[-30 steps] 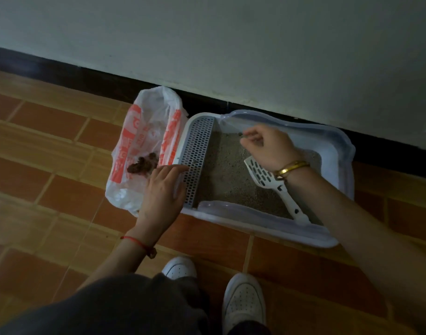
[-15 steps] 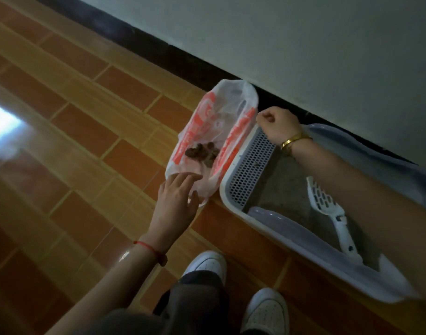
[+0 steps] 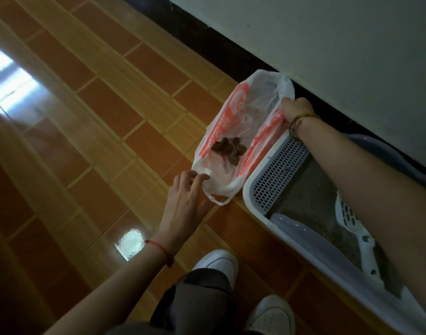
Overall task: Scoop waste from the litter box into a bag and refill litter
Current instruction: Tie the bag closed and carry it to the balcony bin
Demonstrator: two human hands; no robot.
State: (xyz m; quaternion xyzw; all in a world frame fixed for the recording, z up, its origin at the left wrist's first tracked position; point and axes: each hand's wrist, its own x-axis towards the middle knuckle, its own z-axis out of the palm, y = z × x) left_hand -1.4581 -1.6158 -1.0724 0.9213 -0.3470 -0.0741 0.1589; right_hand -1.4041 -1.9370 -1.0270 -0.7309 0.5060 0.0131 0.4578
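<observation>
The right hand (image 3: 296, 110) grips the far rim of the white plastic bag with red print (image 3: 220, 128), which lies between both hands with dark waste clumps (image 3: 227, 147) inside. The left hand (image 3: 185, 201), fingers loosely bent and thumb apart, touches its near rim. The white plastic litter box (image 3: 250, 189) sits under the right forearm.

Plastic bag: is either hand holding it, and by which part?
The right hand grips the plastic bag at its far rim. The left hand touches its near edge; a pinch cannot be told.
</observation>
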